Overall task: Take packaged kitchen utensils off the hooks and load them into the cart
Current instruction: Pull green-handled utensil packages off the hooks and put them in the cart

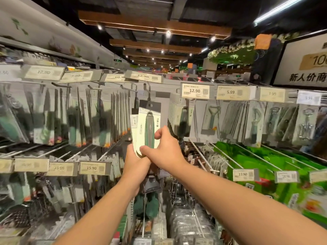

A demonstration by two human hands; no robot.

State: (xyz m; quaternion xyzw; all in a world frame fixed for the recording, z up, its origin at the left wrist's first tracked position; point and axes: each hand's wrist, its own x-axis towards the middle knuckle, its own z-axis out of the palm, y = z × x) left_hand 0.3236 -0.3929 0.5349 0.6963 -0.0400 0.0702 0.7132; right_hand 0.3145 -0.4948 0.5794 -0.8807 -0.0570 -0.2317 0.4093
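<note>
A small stack of carded utensil packs, white cards with a grey-green handle showing on the front one, is held up in front of the hook wall at centre. My left hand grips the stack from below. My right hand pinches the front pack's lower right edge, thumb and fingers closed on it. The top of the front card sits just under a black hook; whether it still hangs on it I cannot tell. The cart is out of view.
Rows of hanging utensil packs fill hooks to the left and right. Price tags stick out on hook ends. Bare white hook rods and green packages lie at lower right. More goods hang below.
</note>
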